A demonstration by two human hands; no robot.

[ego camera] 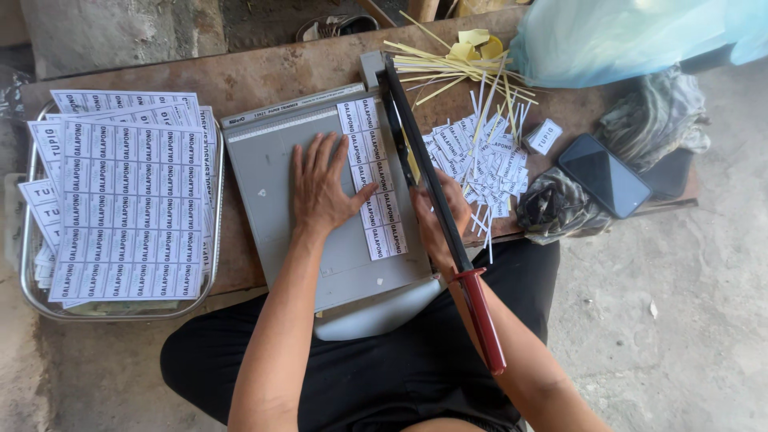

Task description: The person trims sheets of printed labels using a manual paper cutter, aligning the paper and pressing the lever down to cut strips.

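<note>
Left hand (322,190) flat, open, pinning label strip (373,178) on paper trimmer (276,172); keep it square to the edge. Right hand (438,218) sits under blade arm (436,192), grip state unclear; fingers should stay clear of the cut line.

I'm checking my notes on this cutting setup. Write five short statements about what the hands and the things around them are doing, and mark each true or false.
1. The left hand lies flat on the label strip on the paper trimmer. True.
2. The trimmer's blade arm has a blue handle. False: the handle is red.
3. The right hand grips that handle. False: it sits by the blade, well above the handle.
4. Uncut label sheets fill a metal tray left of the trimmer. True.
5. The phone lies on the trimmer bed. False: it rests on cloth to the right.
</note>
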